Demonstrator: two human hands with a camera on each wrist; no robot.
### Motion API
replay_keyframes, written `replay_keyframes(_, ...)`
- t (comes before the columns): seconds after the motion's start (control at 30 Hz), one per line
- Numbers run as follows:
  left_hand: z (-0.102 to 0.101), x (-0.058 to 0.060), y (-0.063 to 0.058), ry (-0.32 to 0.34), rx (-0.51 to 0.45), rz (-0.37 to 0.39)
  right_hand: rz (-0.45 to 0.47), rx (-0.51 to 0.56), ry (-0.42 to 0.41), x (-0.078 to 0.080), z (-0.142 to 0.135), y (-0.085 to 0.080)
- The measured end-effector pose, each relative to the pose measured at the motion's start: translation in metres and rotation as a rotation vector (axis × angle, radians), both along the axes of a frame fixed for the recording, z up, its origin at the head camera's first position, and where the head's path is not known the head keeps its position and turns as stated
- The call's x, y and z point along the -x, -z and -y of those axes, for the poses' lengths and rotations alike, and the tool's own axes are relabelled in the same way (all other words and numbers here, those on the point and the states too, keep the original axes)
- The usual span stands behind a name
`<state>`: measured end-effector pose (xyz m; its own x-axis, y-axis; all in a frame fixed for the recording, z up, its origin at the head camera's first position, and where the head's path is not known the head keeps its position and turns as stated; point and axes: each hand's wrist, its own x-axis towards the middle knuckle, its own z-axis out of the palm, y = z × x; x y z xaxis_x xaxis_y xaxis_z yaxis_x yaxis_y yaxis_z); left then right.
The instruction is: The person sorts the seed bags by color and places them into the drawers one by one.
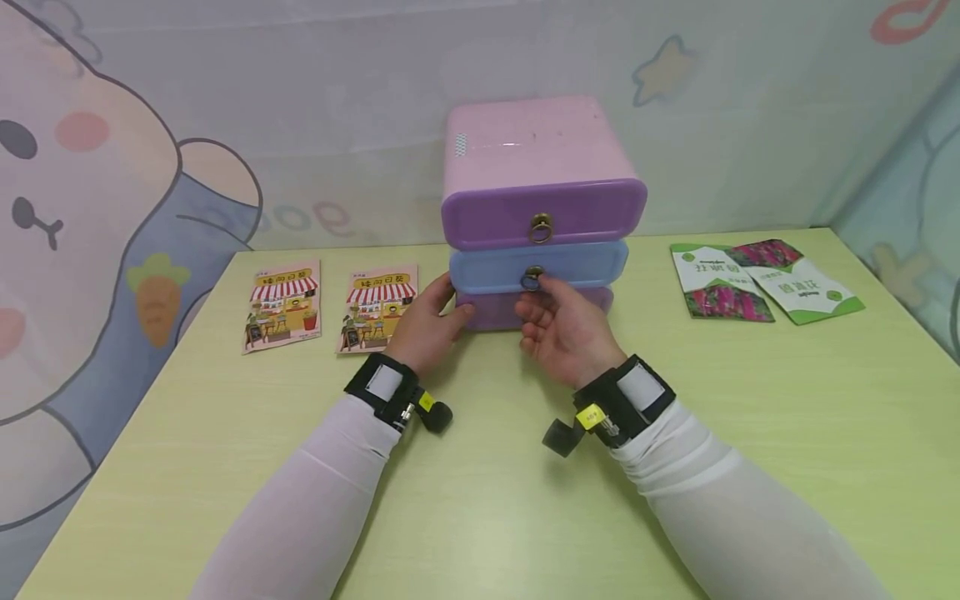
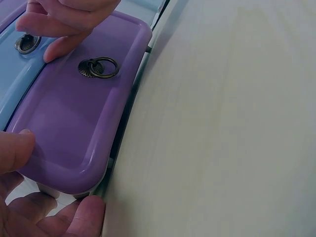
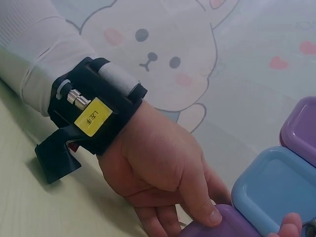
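Head view: on the table [image 1: 480, 517], a drawer cabinet [image 1: 525, 146] with a purple upper drawer [image 1: 600, 207], a blue middle drawer [image 1: 588, 264] and a purple lower drawer [image 1: 491, 312]. At the cabinet's lower left corner, the left hand [image 1: 427, 333], curled round the edge and holding it. In front of the cabinet, the right hand [image 1: 570, 333], with fingers curled, gripping the blue middle drawer's ring pull [image 1: 533, 272] at the fingertips. Left of the cabinet, a near pink packet [image 1: 378, 310] and a farther pink packet [image 1: 282, 308]. Right of the cabinet, overlapping green-and-white packets [image 1: 806, 287]. Behind the cabinet, a cartoon-print cloth [image 1: 345, 100].

Left wrist view: left thumb on the face of the purple lower drawer, other fingers against the cabinet's side. Right fingers just over the ring pull, with the exact hold partly hidden. On the purple lower drawer, a second ring pull [image 2: 90, 68], untouched.

Right wrist view: beside the cabinet, the left hand again, in a black wrist strap [image 3: 109, 84], with thumb on the purple lower drawer's corner. Before the blue middle drawer, only right fingertips beside the ring pull.
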<state>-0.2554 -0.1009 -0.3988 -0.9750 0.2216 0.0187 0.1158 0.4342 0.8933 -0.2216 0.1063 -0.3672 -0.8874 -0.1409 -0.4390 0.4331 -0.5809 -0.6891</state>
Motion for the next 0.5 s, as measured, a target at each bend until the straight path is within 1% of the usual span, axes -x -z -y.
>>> replay_keyframes(0.17,-0.0004,-0.0003,-0.0006,0.006,-0.008,0.002,0.008,0.004,0.007,-0.0002,-0.0004,-0.0006)
replay_keyframes(0.5,0.0003,0.0005,0.0003,0.001,-0.006,0.015,0.025,0.061,0.004,0.0005,-0.0037,-0.0015)
